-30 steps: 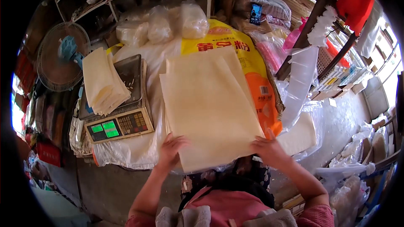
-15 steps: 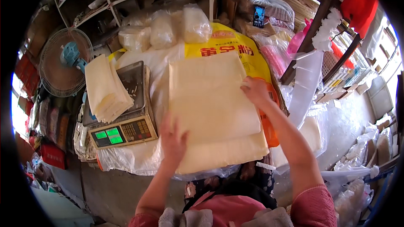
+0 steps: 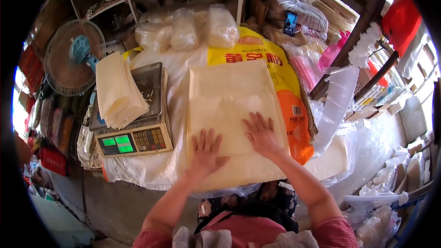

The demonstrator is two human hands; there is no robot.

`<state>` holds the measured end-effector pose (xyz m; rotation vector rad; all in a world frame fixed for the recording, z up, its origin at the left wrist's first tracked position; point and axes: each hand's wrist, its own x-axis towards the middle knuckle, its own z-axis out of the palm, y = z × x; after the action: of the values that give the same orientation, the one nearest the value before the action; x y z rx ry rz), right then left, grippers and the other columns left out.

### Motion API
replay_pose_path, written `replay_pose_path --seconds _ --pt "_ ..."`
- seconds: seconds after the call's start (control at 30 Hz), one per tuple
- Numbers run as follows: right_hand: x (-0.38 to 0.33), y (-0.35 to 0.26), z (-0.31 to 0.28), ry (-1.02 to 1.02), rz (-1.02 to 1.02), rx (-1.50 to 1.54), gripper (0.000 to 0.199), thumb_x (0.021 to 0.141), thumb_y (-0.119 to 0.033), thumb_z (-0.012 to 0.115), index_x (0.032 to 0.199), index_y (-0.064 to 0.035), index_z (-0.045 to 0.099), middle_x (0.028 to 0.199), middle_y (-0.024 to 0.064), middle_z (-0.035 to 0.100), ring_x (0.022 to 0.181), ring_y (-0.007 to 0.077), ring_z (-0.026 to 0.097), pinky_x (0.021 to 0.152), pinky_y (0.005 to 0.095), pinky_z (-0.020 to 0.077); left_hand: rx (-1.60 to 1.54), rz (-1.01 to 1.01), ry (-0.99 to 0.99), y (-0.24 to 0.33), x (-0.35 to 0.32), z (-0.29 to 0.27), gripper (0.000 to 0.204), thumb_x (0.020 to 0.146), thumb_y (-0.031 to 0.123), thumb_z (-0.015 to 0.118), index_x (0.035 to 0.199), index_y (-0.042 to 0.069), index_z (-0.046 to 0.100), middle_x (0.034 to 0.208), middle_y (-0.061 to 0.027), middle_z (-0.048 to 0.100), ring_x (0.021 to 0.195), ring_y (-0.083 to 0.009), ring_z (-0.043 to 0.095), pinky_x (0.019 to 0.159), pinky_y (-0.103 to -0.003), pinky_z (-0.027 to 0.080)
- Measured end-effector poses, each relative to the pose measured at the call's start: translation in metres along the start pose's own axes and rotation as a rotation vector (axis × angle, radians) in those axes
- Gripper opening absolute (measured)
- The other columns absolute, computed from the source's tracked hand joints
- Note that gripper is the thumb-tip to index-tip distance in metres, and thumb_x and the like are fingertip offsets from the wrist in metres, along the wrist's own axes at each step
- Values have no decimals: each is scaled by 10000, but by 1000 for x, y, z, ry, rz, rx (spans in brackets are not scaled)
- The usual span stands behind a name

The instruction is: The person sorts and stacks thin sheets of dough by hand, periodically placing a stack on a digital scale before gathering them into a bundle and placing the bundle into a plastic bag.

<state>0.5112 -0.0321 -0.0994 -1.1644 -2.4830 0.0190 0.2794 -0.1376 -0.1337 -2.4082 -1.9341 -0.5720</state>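
Note:
A stack of thin, cream-coloured sheets [image 3: 229,80] lies in front of me on the covered table. The kind of sheet I cannot tell for certain. Across its middle and near part rests an upper sheet or fold whose far edge stops short of the stack's far end. My left hand [image 3: 205,152] lies flat on the near left of it, fingers spread. Further right, my right hand [image 3: 263,134] also presses flat, fingers apart. Neither hand grips anything. To the left, a folded bundle of similar sheets [image 3: 120,94] sits on a digital scale [image 3: 156,121] with lit green displays.
Clear plastic bags [image 3: 183,30] with pale contents stand behind the stack. A yellow and orange printed sack [image 3: 294,105] covers the table's right side. An electric fan [image 3: 76,57] stands at far left. A dark post [image 3: 342,55] rises on the right, beside hanging plastic film [image 3: 337,101].
My right hand has moved from the stack's right edge inward and nearer, onto the sheets. My left hand has shifted right and settled flat. The upper layer's far edge now shows more clearly.

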Motion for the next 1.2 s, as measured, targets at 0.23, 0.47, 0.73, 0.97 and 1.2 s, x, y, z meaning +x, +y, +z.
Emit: replay_pose_path --seconds 0.23,0.47,0.73,0.97,1.2 --pt "9 -43 -27 -247 6 253 535 948 -269 525 1437 -94 397 1454 203 403 1369 354 371 1092 582 302 -136 -90 -191 -38 -4 -57 590 778 199 698 1314 72 487 1228 -191 580 1215 -362 499 1021 -519 380" --pt "20 -77 -87 28 -346 254 602 709 18 592 1299 -57 503 1203 145 626 1188 295 565 1011 497 427 -628 -435 741 -22 4 -62 687 844 60 675 1439 32 331 1421 -171 444 1339 -299 424 1103 -422 358" --pt "-85 14 -36 -187 -203 782 413 791 -91 696 1190 -22 618 1193 123 629 1159 274 590 966 431 466 -407 13 150 -50 -44 -12 618 856 238 720 1390 39 481 1418 -222 478 1396 -264 384 1159 -413 270" --pt "-47 26 -16 -271 676 618 371 850 -216 711 1142 -5 624 859 166 677 776 325 645 729 376 507 -981 -739 -191 -6 -6 -44 526 797 235 765 1261 47 605 1191 -143 650 1152 -328 565 1054 -468 352" --pt "-29 12 -15 -51 512 354 728 778 -299 776 1392 -71 457 1241 225 581 1096 385 596 917 436 486 -7 -10 -28 -5 1 -5 802 805 515 703 1410 54 448 1503 -199 331 1393 -418 288 1133 -567 237"
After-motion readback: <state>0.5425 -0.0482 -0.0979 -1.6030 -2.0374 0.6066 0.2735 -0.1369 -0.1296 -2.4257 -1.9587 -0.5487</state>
